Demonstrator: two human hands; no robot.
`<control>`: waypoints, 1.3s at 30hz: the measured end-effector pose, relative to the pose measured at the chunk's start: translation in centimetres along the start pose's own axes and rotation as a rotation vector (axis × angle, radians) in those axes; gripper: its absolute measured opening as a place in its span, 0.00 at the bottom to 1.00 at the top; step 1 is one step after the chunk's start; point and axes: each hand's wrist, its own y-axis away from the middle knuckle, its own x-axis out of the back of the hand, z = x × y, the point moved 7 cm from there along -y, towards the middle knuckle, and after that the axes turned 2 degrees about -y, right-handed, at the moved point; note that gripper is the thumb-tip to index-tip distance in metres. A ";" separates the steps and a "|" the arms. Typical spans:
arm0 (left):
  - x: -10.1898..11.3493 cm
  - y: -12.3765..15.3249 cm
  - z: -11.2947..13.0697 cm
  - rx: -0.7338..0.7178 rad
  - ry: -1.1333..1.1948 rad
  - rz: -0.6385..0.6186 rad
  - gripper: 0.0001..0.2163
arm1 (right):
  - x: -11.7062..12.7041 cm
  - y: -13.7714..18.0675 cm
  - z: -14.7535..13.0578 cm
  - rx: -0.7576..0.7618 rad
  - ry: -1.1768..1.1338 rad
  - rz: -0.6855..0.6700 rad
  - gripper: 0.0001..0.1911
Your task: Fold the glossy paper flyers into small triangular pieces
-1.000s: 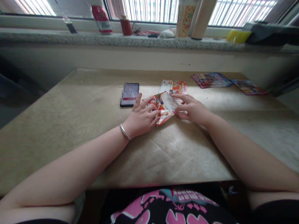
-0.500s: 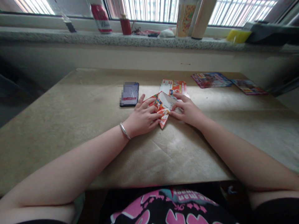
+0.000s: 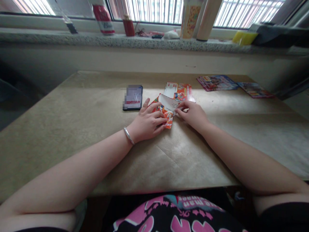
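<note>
A folded sheet of printed paper (image 3: 167,103), orange with cartoon-like figures on one face and white on the other, lies on the table before me. My left hand (image 3: 150,123) rests flat on its left part, fingers spread, with a silver bangle at the wrist. At the sheet's right edge, my right hand (image 3: 193,115) pinches the white flap between thumb and fingers. Just beyond lies another orange and white printed sheet (image 3: 185,91), partly covered by the folded paper. Left of it is a phone (image 3: 133,97) with its screen lit.
A stack of colourful printed cards or booklets (image 3: 217,82) lies at the table's (image 3: 72,129) back right, beside another small pile (image 3: 256,89). On the windowsill (image 3: 145,42) stand a red can (image 3: 103,19), a red container (image 3: 128,27), tall containers and a yellow object (image 3: 245,37).
The fold has opened out: the white flap now spreads further left, and the pointed lower tip has become a blunter edge. My right hand has closed into a tighter pinch.
</note>
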 end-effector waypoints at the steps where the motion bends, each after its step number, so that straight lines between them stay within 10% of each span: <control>1: 0.0 0.0 0.0 -0.001 0.005 0.000 0.11 | 0.1 0.0 0.2 -0.023 -0.039 0.009 0.08; 10: -0.4 0.1 0.2 -0.022 0.026 -0.018 0.12 | 0.4 0.1 0.3 -0.067 -0.386 0.090 0.31; 16: -0.3 0.0 0.6 -0.040 0.022 -0.023 0.13 | -0.9 -0.4 1.4 -0.131 -0.499 0.002 0.12; 39: -0.2 -0.3 1.6 -0.116 0.031 -0.052 0.12 | -1.5 -0.4 0.8 -0.109 -0.344 -0.063 0.08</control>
